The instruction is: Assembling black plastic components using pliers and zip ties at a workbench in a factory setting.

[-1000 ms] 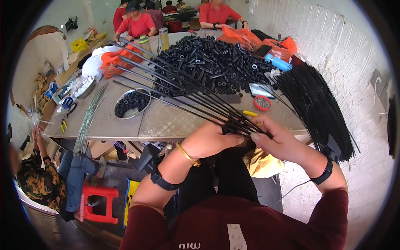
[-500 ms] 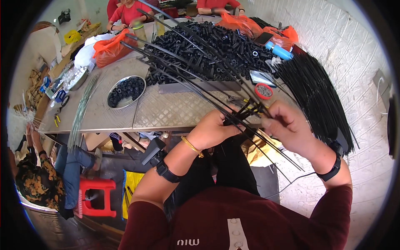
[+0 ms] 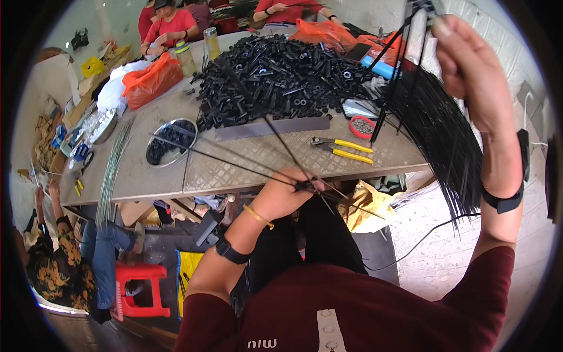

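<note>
The right hand (image 3: 478, 76) is lifting away from the left hand (image 3: 287, 193), its fingers seemingly pinching black rods (image 3: 380, 120) hanging below them, while left fingers are pinching other rods (image 3: 281, 139) fanning beyond them, apparently dividing the lot.

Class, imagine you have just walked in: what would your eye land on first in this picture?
Probably the big heap of small black parts spread across the middle of the table. Next, perhaps the right hand, held high at the upper right with black rods hanging down beside it, while the left hand grips thin rods at the table's near edge. Bright orange bags flank the heap.
</note>
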The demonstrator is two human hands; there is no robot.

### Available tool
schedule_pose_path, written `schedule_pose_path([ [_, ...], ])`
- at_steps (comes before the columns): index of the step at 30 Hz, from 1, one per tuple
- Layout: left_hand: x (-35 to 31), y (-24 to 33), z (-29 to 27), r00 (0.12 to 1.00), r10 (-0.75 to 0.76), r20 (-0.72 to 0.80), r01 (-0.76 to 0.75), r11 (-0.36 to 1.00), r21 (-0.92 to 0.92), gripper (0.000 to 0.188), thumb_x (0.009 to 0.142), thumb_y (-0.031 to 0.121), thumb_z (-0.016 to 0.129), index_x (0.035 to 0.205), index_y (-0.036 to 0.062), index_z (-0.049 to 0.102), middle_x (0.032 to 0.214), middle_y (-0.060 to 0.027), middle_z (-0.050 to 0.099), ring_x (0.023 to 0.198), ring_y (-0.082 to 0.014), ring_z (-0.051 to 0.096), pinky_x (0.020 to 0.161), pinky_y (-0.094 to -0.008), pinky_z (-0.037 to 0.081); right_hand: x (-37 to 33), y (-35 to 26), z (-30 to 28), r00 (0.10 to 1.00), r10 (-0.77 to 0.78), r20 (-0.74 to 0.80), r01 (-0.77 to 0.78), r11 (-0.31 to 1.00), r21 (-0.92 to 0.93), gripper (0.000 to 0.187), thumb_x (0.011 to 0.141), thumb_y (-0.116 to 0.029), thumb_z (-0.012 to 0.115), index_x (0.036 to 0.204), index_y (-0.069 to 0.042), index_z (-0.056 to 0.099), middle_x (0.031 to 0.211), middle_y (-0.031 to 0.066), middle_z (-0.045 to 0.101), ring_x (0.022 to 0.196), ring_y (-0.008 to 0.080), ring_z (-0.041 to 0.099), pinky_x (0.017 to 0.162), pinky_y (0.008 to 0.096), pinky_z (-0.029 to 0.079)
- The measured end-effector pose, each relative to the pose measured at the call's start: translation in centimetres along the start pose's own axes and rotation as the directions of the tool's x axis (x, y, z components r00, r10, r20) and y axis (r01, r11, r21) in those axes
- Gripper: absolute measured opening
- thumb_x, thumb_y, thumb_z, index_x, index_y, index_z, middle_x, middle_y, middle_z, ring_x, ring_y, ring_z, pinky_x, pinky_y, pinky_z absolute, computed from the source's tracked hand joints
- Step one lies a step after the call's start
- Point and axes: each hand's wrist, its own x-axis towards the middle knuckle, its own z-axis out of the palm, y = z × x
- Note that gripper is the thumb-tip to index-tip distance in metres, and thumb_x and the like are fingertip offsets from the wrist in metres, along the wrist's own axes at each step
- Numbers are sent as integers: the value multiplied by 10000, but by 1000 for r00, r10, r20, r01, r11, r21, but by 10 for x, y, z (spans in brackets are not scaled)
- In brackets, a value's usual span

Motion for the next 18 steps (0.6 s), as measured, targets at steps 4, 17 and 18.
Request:
schedule_pose_path([
  [4,-6,13,5,918,367,-150,-291,880,375,187,728,-10,631,910,31,634,851,-93,639,722,-175,610,638,-281,475,-12,14,28,986,97,138,-94,995,-28,109,908,-243,543,888,-137,554,588,-102,409,440,-20,300,384,147,187],
  [17,-3,49,12,709,228,-668,-165,974,157,365,707,-10,663,1054,18,557,845,-56,608,687,-109,549,647,-220,450,-54,33,91,694,188,695,-253,967,-9,258,912,-248,542,1013,-12,552,819,-16,569,712,25,493,591,197,422],
  [18,-4,50,12,723,206,-659,-132,978,161,241,715,-25,637,950,17,603,902,-80,629,717,-121,568,671,-233,465,-57,34,91,698,164,697,-200,979,-31,279,900,-270,559,1006,-11,555,837,-9,576,738,31,496,628,206,435],
])
